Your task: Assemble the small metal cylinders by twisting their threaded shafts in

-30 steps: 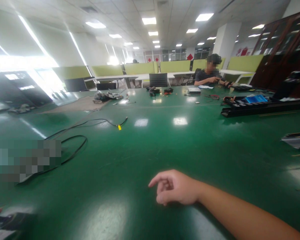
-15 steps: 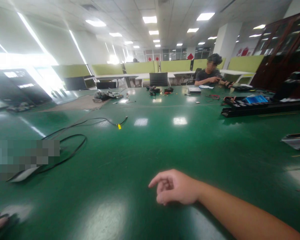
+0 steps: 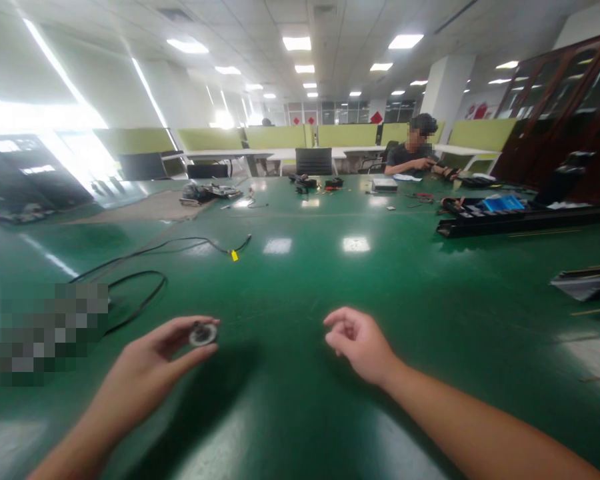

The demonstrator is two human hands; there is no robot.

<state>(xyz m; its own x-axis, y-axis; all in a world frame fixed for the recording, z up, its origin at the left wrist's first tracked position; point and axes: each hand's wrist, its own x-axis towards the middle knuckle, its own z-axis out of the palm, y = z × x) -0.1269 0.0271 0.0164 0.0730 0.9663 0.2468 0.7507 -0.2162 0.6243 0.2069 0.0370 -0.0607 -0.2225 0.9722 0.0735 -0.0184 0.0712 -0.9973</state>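
My left hand (image 3: 155, 367) is raised over the green table, gripping a small round part (image 3: 203, 334) between thumb and fingers. The part is dark in the middle with a silvery rim; its exact kind is unclear. To the right, my right hand (image 3: 355, 343) hovers above the tabletop with its fingers loosely curled and a gap between thumb and forefinger. Nothing shows in it. A wide stretch of the green tabletop (image 3: 280, 287) lies between and beyond both hands.
A black cable (image 3: 160, 240) with a yellow tag (image 3: 235, 255) lies on the left. At the right are a long black channel (image 3: 480, 225) and a blue item (image 3: 503, 203). A small grey box (image 3: 384, 184) stands far off, near a seated person (image 3: 410, 157).
My left hand has come in from the lower left edge, bringing the small round part into clear view. My right hand has shifted slightly up and to the right. The view has moved a little.
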